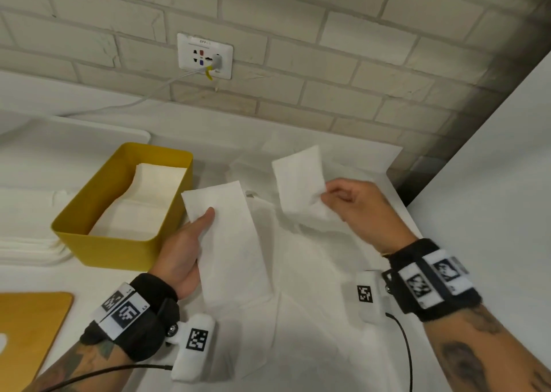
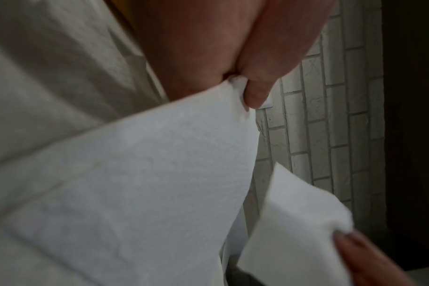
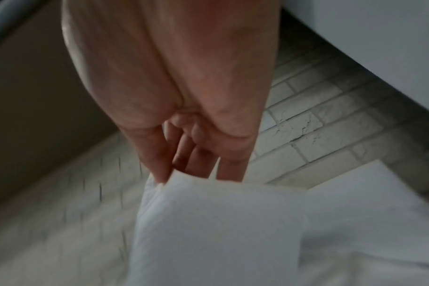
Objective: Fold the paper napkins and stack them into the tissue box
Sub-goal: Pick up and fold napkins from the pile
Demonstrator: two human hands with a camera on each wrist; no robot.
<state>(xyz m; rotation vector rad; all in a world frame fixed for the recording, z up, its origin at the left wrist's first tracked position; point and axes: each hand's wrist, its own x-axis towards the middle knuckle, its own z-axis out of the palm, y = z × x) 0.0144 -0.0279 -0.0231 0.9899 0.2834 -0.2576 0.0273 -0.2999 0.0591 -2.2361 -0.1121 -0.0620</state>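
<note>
Both forearms, at the frame's lower corners, are tattooed. Each wrist wears a black band (image 1: 143,311) carrying white square-coded tags, a white tagged camera block (image 1: 193,347) and a black cable (image 1: 405,347).

A long folded white napkin (image 1: 235,242) hangs beside the open yellow tissue box (image 1: 119,242), which holds stacked napkins (image 1: 143,204); another napkin (image 1: 298,180) is raised nearby.

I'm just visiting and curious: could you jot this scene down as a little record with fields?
Left hand: holds a long folded napkin, thumb on top
Right hand: pinches a second napkin
Box: yellow, open, left of both hands
In box: stack of folded napkins
Table: more white napkins spread under the hands
Wall: brick, socket with a cable plugged in
</note>
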